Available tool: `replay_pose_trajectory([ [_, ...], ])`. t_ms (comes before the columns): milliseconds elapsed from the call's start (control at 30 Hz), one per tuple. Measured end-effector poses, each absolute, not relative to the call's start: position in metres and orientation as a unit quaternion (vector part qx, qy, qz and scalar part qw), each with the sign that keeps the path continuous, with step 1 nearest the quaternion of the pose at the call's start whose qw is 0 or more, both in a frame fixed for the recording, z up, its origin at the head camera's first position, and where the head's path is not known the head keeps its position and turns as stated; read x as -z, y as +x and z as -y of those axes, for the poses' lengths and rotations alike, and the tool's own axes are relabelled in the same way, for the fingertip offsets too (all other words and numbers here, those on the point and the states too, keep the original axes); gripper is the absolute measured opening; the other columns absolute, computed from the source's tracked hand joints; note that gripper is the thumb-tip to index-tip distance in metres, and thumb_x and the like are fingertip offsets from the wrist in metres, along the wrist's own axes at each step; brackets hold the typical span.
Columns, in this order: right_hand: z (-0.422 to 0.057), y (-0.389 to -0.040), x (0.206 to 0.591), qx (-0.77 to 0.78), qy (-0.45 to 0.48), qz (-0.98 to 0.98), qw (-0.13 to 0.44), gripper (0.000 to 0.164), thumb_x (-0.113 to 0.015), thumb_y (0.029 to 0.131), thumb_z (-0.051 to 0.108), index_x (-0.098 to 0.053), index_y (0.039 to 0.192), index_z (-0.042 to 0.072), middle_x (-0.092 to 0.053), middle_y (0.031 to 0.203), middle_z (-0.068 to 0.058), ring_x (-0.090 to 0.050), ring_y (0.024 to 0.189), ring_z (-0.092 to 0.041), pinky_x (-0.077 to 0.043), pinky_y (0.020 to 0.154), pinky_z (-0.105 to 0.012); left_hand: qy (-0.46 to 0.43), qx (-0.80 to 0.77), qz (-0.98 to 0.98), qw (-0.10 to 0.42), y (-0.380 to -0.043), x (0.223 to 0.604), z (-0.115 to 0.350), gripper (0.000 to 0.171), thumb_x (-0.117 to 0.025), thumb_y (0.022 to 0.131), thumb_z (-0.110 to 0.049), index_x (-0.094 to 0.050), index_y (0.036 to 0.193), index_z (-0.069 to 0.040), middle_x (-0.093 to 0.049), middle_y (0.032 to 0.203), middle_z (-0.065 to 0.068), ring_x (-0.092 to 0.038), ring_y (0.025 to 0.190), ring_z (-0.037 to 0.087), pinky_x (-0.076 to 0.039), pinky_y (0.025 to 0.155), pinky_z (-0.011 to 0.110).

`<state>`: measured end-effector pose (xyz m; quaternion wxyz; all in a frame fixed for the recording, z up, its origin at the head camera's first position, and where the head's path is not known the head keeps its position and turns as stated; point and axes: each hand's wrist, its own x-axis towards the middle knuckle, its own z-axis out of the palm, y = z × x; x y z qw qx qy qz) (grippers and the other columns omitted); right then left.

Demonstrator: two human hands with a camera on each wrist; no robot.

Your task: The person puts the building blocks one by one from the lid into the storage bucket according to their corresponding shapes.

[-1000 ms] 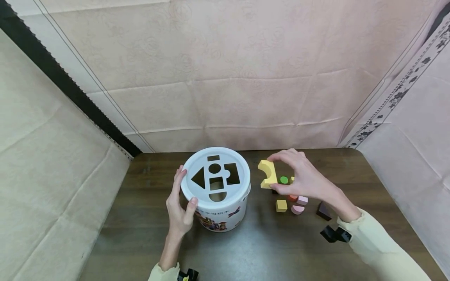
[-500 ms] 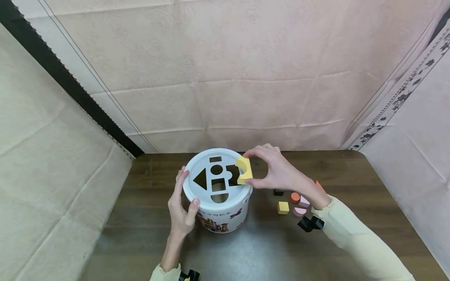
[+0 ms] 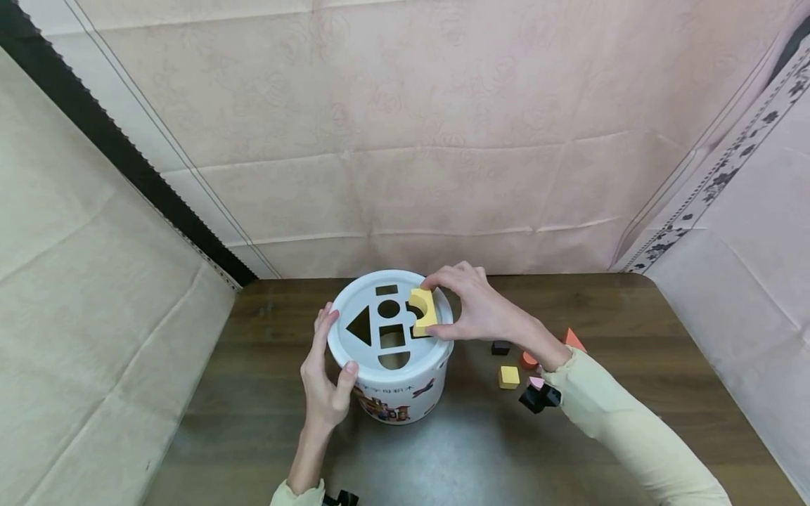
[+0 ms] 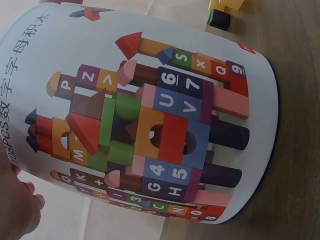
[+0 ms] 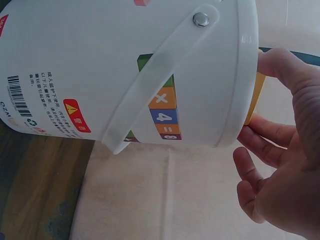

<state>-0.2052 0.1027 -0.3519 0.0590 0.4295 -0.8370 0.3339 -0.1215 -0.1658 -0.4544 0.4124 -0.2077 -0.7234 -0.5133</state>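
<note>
A white bucket (image 3: 405, 404) printed with toy blocks stands upright on the table, its pale blue lid (image 3: 418, 351) cut with shaped holes. My left hand (image 3: 325, 383) holds the bucket's left side, fingertips at the lid rim and thumb at the front. Between thumb and fingers, my right hand (image 3: 471, 309) pinches a yellow arch block (image 3: 429, 309), its hollow facing left. The block overlaps the large notched hole at the lid's right. In the right wrist view, a strip of the yellow block (image 5: 256, 97) shows right at the lid's edge; the rest is hidden.
Right of the bucket lie a black block (image 3: 500, 348), a yellow cube (image 3: 509, 377), a red round block (image 3: 528, 360), a pink block (image 3: 536, 381) and an orange-red triangular block (image 3: 574, 340). The right forearm covers part of this group. Cloth walls border the table (image 3: 253, 422).
My right hand has carried the yellow arch block leftward from beside the loose blocks to over the lid's right hole. My left hand stays on the bucket.
</note>
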Motion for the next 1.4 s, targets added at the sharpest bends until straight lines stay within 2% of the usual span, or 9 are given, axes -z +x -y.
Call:
replay_pose_trajectory([
  [467, -0.102, -0.205, 0.355, -0.33, 0.424, 0.843, 0.026, 0.056, -0.089, 0.072, 0.03, -0.066, 0.118, 0.008, -0.067, 0.113, 0.0, -0.045, 0.105, -0.024, -0.028, 0.085, -0.044, -0.203, 0.516, 0.721, 0.416, -0.121, 0.458, 0.165, 0.071, -0.058, 0.091, -0.042, -0.051, 0.139, 0.01, -0.05, 0.143, 0.026, -0.038, 0.136, 0.05, -0.025, 0.115, 0.049],
  [700, -0.115, -0.2, 0.356, -0.343, 0.424, 0.837, 0.04, 0.048, -0.082, 0.079, 0.024, -0.067, 0.121, 0.007, -0.064, 0.121, -0.002, -0.049, 0.109, -0.022, -0.035, 0.087, -0.045, -0.211, 0.519, 0.715, 0.419, -0.123, 0.459, 0.164, 0.071, -0.058, 0.091, -0.042, -0.051, 0.137, 0.011, -0.05, 0.142, 0.028, -0.038, 0.135, 0.051, -0.024, 0.115, 0.049],
  [867, -0.147, -0.2, 0.362, -0.38, 0.419, 0.819, 0.093, 0.041, -0.078, 0.082, 0.009, -0.066, 0.121, 0.005, -0.065, 0.119, -0.006, -0.057, 0.11, -0.023, -0.045, 0.093, -0.043, -0.214, 0.515, 0.716, 0.42, -0.124, 0.458, 0.163, 0.071, -0.058, 0.091, -0.043, -0.052, 0.137, 0.012, -0.05, 0.142, 0.028, -0.038, 0.134, 0.053, -0.024, 0.115, 0.049],
  [1000, -0.186, -0.197, 0.375, -0.385, 0.385, 0.83, 0.121, 0.041, -0.076, 0.081, -0.001, -0.066, 0.12, 0.006, -0.065, 0.118, -0.004, -0.06, 0.109, -0.022, -0.045, 0.093, -0.031, -0.211, 0.517, 0.713, 0.424, -0.125, 0.458, 0.163, 0.072, -0.058, 0.092, -0.045, -0.052, 0.137, 0.012, -0.051, 0.141, 0.029, -0.038, 0.134, 0.053, -0.025, 0.115, 0.049],
  [1133, -0.227, -0.185, 0.393, -0.374, 0.33, 0.856, 0.132, 0.041, -0.075, 0.08, -0.006, -0.067, 0.118, 0.006, -0.066, 0.116, 0.0, -0.06, 0.103, -0.016, -0.043, 0.086, -0.021, -0.211, 0.519, 0.711, 0.425, -0.124, 0.457, 0.164, 0.072, -0.058, 0.091, -0.044, -0.052, 0.136, 0.012, -0.051, 0.141, 0.029, -0.038, 0.134, 0.053, -0.024, 0.115, 0.049],
  [1233, -0.254, -0.173, 0.407, -0.365, 0.293, 0.873, 0.139, 0.039, -0.074, 0.08, -0.007, -0.067, 0.117, 0.006, -0.066, 0.112, 0.0, -0.059, 0.097, -0.012, -0.043, 0.082, -0.019, -0.21, 0.521, 0.711, 0.423, -0.123, 0.457, 0.164, 0.071, -0.058, 0.091, -0.043, -0.052, 0.136, 0.012, -0.051, 0.141, 0.029, -0.038, 0.135, 0.051, -0.024, 0.115, 0.048],
  [1400, -0.292, -0.155, 0.432, -0.337, 0.25, 0.901, 0.113, 0.04, -0.078, 0.079, -0.002, -0.067, 0.116, 0.008, -0.065, 0.11, -0.002, -0.059, 0.095, -0.013, -0.045, 0.077, -0.026, -0.209, 0.524, 0.708, 0.424, -0.123, 0.457, 0.164, 0.071, -0.059, 0.091, -0.042, -0.052, 0.136, 0.012, -0.05, 0.141, 0.029, -0.037, 0.136, 0.051, -0.024, 0.115, 0.048],
])
